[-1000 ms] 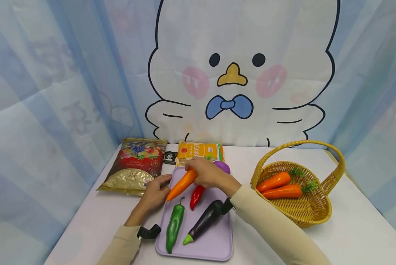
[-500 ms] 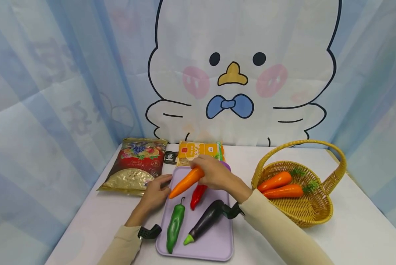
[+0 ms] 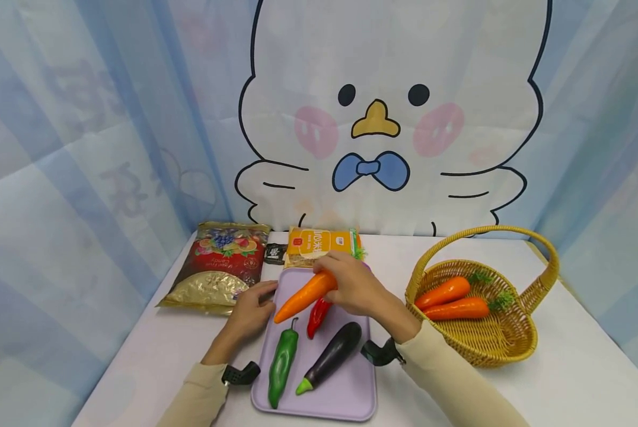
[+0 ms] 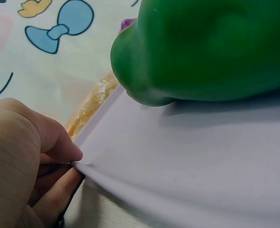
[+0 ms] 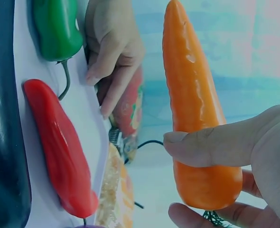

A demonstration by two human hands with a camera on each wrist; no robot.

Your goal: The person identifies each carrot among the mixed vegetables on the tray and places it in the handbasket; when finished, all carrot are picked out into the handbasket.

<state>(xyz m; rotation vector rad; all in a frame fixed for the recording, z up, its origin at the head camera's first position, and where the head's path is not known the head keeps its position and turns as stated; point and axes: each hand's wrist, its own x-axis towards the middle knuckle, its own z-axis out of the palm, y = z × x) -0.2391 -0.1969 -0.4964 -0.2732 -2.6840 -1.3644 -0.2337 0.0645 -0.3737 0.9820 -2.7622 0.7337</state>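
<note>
My right hand (image 3: 353,284) grips an orange carrot (image 3: 303,298) by its thick end, above the upper part of the lilac tray (image 3: 345,404). The carrot's tip slants down to the left, and green leaves stick out behind the hand. In the right wrist view the thumb lies across the carrot (image 5: 192,90). My left hand (image 4: 21,156) pinches the tray's rim at its far left corner, thumb on top and fingers beneath. On the tray lie a green chili pepper (image 3: 283,369), a dark eggplant (image 3: 334,357) and a red chili pepper (image 3: 316,318), partly behind the carrot.
To the right stands a wicker basket (image 3: 503,350) with a tall handle and two carrots (image 3: 449,301) inside. A red and gold candy bag (image 3: 225,267) lies left of the tray. Behind it are a yellow packet (image 3: 319,242) and a small black packet (image 3: 274,254).
My right hand has shifted a little to the right with the carrot, and its wrist has moved off the eggplant. The purple round thing has become hidden behind that hand. My left hand stays put.
</note>
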